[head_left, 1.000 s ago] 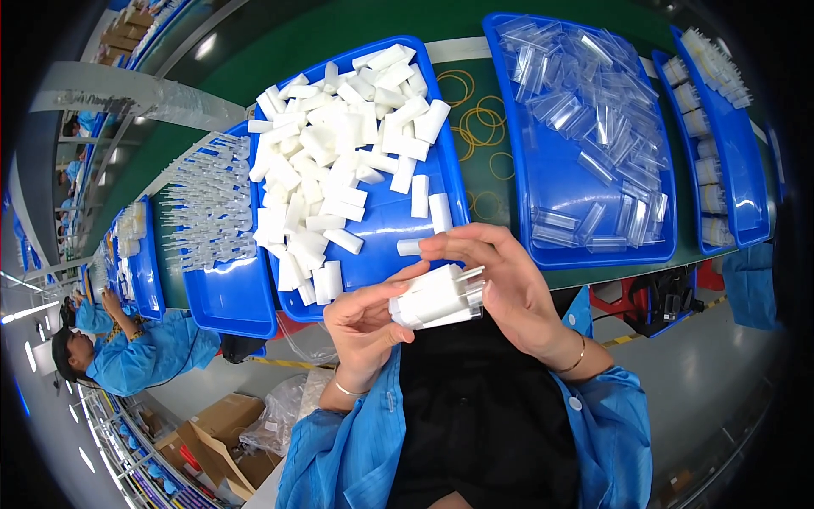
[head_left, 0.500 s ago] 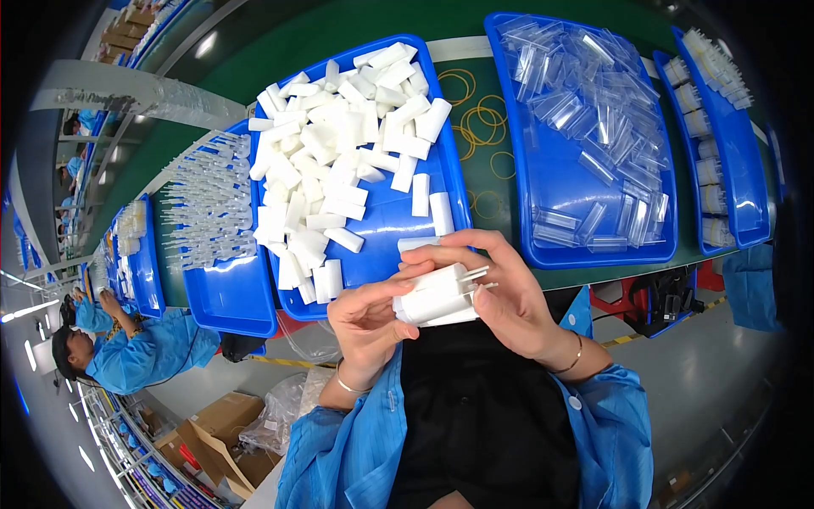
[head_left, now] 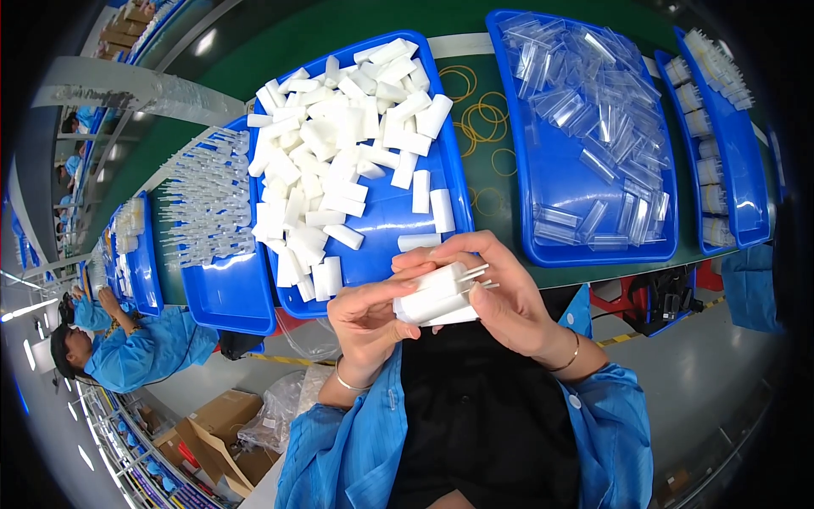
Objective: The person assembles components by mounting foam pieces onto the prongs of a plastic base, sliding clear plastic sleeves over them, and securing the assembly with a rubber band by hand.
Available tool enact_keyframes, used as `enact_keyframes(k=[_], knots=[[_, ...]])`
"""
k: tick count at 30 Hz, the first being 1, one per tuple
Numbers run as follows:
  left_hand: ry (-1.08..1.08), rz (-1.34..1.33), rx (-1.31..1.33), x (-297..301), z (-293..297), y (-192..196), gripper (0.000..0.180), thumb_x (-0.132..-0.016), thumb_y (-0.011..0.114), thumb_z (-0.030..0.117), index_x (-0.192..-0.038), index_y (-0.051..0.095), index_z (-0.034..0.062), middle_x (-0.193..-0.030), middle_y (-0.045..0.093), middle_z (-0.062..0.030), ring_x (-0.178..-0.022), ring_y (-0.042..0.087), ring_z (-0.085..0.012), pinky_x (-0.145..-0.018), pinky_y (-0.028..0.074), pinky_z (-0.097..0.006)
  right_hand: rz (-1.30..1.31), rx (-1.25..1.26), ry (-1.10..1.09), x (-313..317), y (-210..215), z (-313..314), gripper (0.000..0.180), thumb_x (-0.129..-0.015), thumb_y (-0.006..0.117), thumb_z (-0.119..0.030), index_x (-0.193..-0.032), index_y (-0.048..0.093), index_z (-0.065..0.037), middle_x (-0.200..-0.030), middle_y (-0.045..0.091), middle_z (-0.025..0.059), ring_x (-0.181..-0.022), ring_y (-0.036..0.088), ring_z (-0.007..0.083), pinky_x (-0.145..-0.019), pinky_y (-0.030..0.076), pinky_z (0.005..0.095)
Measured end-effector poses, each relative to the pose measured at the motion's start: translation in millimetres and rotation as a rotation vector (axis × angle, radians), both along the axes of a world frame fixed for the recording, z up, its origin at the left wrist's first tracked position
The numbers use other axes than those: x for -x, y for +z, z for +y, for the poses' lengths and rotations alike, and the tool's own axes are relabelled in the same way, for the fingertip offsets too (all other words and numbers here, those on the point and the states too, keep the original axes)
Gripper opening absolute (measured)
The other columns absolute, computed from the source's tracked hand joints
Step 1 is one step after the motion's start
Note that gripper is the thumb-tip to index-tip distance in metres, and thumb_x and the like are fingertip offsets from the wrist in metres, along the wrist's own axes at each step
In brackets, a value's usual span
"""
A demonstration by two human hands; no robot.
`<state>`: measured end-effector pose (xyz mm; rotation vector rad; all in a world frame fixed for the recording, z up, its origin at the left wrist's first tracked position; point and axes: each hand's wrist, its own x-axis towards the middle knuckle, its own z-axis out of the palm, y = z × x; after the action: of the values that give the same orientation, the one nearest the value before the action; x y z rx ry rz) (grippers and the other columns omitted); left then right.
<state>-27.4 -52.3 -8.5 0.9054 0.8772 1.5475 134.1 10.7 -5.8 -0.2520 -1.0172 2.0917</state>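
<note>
My left hand (head_left: 366, 318) and my right hand (head_left: 496, 293) together grip a small bundle of white foam blocks (head_left: 431, 295) in front of my chest, with thin clear rods sticking out of its right end. Just beyond my hands lies a blue tray (head_left: 386, 216) heaped with many loose white foam blocks (head_left: 331, 161). To its right stands a second blue tray (head_left: 551, 195) filled with small clear plastic sleeves (head_left: 593, 110).
Yellow rubber bands (head_left: 483, 114) lie on the green belt between the two trays. A blue tray of thin clear parts (head_left: 212, 220) sits to the left, more blue trays (head_left: 721, 127) at the far right. Other people in blue coats (head_left: 127, 352) work at lower left beside cardboard boxes (head_left: 208, 433).
The white bundle has turned slightly in my hands, and my fingers have shifted around it. Everything on the belt stays put.
</note>
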Motion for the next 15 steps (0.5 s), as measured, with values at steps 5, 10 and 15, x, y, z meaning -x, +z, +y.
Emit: enact_keyframes(k=[5, 10, 15], knots=[[0.017, 0.047, -0.033, 0, -1, -5, 0.044, -0.068, 0.075, 0.006, -0.104, 0.057, -0.0099, -0.109, 0.054, -0.0314, -0.094, 0.060, -0.0280, -0.075, 0.052, -0.034, 0.010, -0.052, -0.027, 4, -1, 2, 0.034, -0.094, 0.041, -0.021, -0.123, 0.035, -0.003, -0.128, 0.044, 0.0189, -0.116, 0.046, 0.0226, -0.088, 0.044, 0.0303], [0.012, -0.114, 0.110, -8, 8, 8, 0.056, -0.070, 0.074, 0.005, -0.117, 0.047, -0.0103, -0.114, 0.054, -0.0253, -0.096, 0.059, -0.0260, -0.074, 0.052, -0.034, -0.021, 0.064, -0.083, 9, 5, 6, 0.037, -0.093, 0.040, -0.022, -0.123, 0.035, -0.002, -0.125, 0.045, 0.0218, -0.115, 0.047, 0.0270, -0.090, 0.043, 0.0351], [-0.021, -0.130, 0.153, -7, 8, 5, 0.058, -0.071, 0.073, 0.007, -0.120, 0.045, -0.0094, -0.112, 0.056, -0.0226, -0.097, 0.059, -0.0253, -0.076, 0.052, -0.036, -0.090, -0.067, -0.196, 8, 10, 7, 0.034, -0.092, 0.040, -0.011, -0.124, 0.034, -0.002, -0.125, 0.047, 0.0180, -0.116, 0.047, 0.0237, -0.089, 0.043, 0.0313]])
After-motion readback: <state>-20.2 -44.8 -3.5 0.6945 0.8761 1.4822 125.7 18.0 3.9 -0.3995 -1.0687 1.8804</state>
